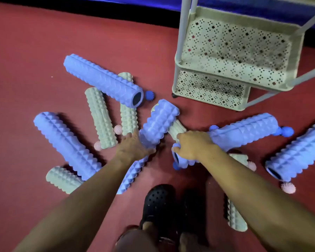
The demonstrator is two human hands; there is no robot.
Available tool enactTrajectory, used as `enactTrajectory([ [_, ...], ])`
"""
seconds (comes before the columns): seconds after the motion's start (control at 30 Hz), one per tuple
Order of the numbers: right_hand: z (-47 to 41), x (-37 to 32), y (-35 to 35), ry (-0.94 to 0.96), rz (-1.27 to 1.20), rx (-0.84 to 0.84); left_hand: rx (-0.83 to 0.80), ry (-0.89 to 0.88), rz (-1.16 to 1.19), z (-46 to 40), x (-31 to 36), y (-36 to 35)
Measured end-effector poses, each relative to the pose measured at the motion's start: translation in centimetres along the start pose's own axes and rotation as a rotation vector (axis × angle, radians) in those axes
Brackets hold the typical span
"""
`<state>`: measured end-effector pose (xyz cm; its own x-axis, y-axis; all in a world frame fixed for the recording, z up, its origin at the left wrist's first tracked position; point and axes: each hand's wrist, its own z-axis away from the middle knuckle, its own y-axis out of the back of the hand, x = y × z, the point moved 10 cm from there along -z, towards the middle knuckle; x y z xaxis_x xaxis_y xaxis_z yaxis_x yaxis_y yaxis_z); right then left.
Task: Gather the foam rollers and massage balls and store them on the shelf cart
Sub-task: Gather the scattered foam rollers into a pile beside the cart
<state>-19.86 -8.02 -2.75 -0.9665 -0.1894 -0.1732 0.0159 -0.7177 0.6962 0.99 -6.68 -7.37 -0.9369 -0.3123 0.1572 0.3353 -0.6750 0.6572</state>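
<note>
The right hand (193, 146) curls over the near end of a purple foam roller (244, 131) that lies on the red floor (25, 60) just in front of the shelf cart (235, 51), gripping it from above. The left hand (133, 144) rests, fingers spread and fairly straight, on the lower end of a shorter purple roller (160, 119) that tilts up toward the cart; whether it actually grips is unclear. A pale green roller (176, 129) pokes out between these 2, touching both. Farther from the cart to the left lie 2 more purple rollers (104, 80) and several green rollers (100, 117), crossing or touching one another, with pink spiky balls (117, 129) tucked among them. A blue ball (150, 95) sits beside the long purple roller's open end, and another blue ball (286, 131) touches the far end of the gripped roller. To the right of it, a purple roller (298, 151) is cut off by the edge. The forearms hide parts of 2 rollers, and black clogs (158, 202) stand nearest the viewer.
</note>
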Motion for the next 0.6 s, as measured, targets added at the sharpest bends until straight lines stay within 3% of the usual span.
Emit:
enactTrajectory([
  [0.13,0.1,-1.0,-0.9,0.026,0.015,0.017,-0.02,0.011,-0.003,-0.6,-1.0,-1.9],
  [0.4,3.8,-0.9,-0.2,0.029,0.022,0.114,0.124,-0.023,0.038,0.5,-2.1,-3.7],
  [0.6,8.6,0.0,2.5,-0.033,-0.004,0.151,0.202,-0.142,0.081,4.7,0.0,-0.2],
])
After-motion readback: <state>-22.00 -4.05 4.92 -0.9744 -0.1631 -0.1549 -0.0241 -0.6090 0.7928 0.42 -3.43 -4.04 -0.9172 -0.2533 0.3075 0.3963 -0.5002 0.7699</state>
